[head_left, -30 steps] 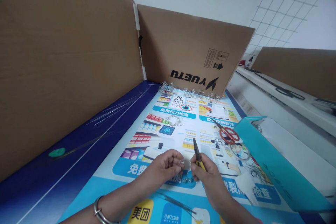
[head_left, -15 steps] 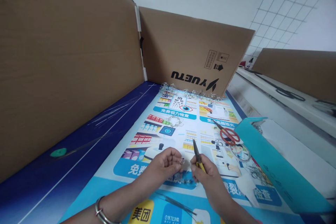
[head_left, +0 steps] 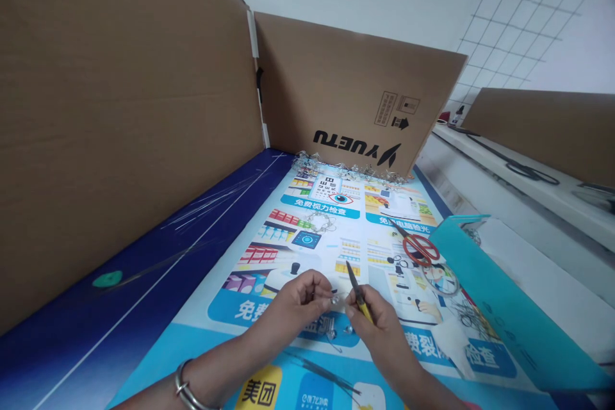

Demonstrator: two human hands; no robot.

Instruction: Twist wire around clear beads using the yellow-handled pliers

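Over the printed sheet, my left hand point(head_left: 298, 305) is closed, thumb and fingers pinching a small piece of wire with clear beads point(head_left: 335, 300). More shiny bead pieces point(head_left: 331, 331) show just below, between the two hands. My right hand point(head_left: 379, 319) grips yellow-handled pliers point(head_left: 358, 293) in the palm, their dark jaws pointing up and away. Its thumb and forefinger meet close to the left fingertips; whether they also pinch the wire I cannot tell. Several thin dark wire lengths point(head_left: 327, 375) lie on the sheet nearer to me.
Red-handled scissors point(head_left: 420, 250), a wire coil point(head_left: 441, 278), loose wire point(head_left: 468, 315) and white tissue point(head_left: 451, 341) lie right, beside a teal box point(head_left: 514, 301). A beaded loop point(head_left: 319, 221) lies ahead; beaded pieces point(head_left: 355, 172) line the back cardboard point(head_left: 336, 83). Cardboard point(head_left: 125, 109) walls the left.
The pliers have tilted left and their tip has dropped slightly, as my right hand shifted a little toward the left. The bead pieces below the hands have changed position. My left hand has barely moved.
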